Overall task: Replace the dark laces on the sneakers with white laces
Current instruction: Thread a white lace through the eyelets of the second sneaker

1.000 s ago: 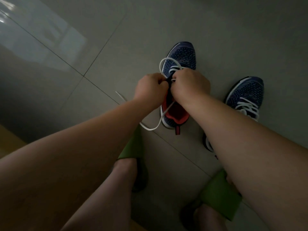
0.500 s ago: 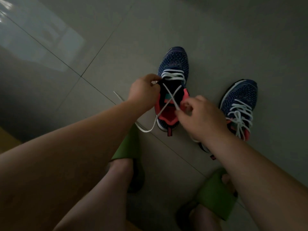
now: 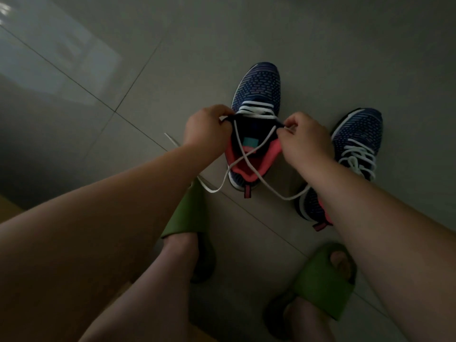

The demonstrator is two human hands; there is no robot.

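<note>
Both hands pinch the eyelet edges of one sneaker, spreading it open.

The left hand (image 3: 207,127) and right hand (image 3: 304,139) grip opposite sides of the near sneaker (image 3: 255,114); its white lace (image 3: 243,154) crosses between them (ends trailing on the floor (image 3: 320,45)). The laced second sneaker (image 3: 355,141) stands just beyond the right wrist, green slippers (image 3: 323,280) nearer the person.

Probably a home: dim tiled floor (image 3: 320,45), green slippers (image 3: 318,285).

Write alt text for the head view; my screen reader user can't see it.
Two hands, left and right, pinch the sides of a half-laced sneaker, its white lace ends crossing loose. A second sneaker, already white-laced, stands beside it on the floor.
</note>
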